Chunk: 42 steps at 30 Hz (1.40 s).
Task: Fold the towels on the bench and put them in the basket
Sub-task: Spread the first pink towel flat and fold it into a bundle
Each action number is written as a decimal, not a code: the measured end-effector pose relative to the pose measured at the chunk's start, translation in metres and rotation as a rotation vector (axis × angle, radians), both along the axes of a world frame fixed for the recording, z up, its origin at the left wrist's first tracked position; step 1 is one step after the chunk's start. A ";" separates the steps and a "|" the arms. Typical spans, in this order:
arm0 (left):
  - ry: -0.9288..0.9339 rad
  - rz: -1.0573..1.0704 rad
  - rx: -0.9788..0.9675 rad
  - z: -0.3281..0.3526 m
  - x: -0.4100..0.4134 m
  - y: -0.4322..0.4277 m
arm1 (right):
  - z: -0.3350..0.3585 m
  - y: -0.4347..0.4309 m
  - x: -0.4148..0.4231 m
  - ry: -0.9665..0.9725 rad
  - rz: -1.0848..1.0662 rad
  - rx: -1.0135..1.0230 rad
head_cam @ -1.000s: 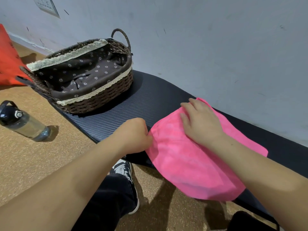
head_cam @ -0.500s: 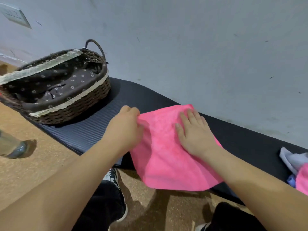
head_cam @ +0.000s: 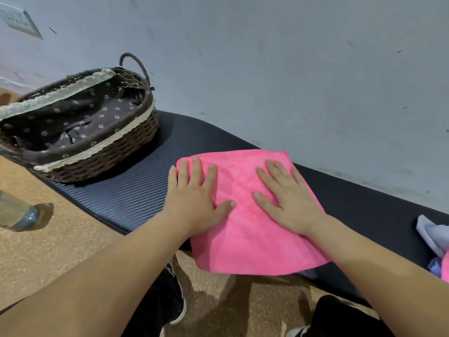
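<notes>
A pink towel [head_cam: 245, 229] lies folded on the black bench [head_cam: 136, 195], its near edge hanging over the front. My left hand [head_cam: 194, 203] presses flat on the towel's left side with fingers spread. My right hand [head_cam: 286, 198] lies flat on its right side. A brown wicker basket [head_cam: 102, 156] with a dark flowered lining stands at the bench's left end, apart from the towel, with no towel visible inside.
More cloths, a pale grey one [head_cam: 432, 234] and a bit of pink, lie at the bench's right edge. A clear water bottle [head_cam: 17, 215] rests on the cork floor at left. The grey wall runs right behind the bench. My shoes and dark trousers are below.
My left hand let go of the towel's left edge after folding it over and now lies flat on the cloth. The right hand stayed pressed on the towel.
</notes>
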<state>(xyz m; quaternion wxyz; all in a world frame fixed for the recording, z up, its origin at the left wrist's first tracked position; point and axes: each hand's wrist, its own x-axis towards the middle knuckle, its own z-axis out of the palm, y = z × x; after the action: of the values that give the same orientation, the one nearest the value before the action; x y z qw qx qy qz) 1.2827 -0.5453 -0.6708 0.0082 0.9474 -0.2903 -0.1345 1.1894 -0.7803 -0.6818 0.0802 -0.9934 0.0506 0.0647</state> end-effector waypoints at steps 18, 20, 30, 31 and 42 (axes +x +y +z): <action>0.025 -0.265 0.061 -0.009 -0.068 -0.064 | 0.032 0.016 -0.123 0.402 -0.396 0.137; 0.040 -0.280 0.039 -0.007 -0.067 -0.063 | 0.018 0.010 -0.126 0.350 -0.354 0.083; 0.031 -0.628 -0.356 -0.009 -0.074 -0.017 | 0.015 -0.005 -0.150 -0.167 -0.163 0.143; 0.030 -0.598 -0.412 -0.005 -0.075 -0.015 | 0.020 0.000 -0.156 -0.242 -0.124 0.113; -0.059 -0.739 -0.426 -0.011 -0.075 -0.003 | 0.008 -0.020 -0.197 -0.206 0.014 0.078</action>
<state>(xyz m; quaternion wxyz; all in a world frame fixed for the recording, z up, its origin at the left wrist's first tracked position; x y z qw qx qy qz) 1.2076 -0.5480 -0.6821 0.1466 0.7603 -0.6317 -0.0385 0.9921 -0.8000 -0.6735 0.1230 -0.9912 0.0327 -0.0353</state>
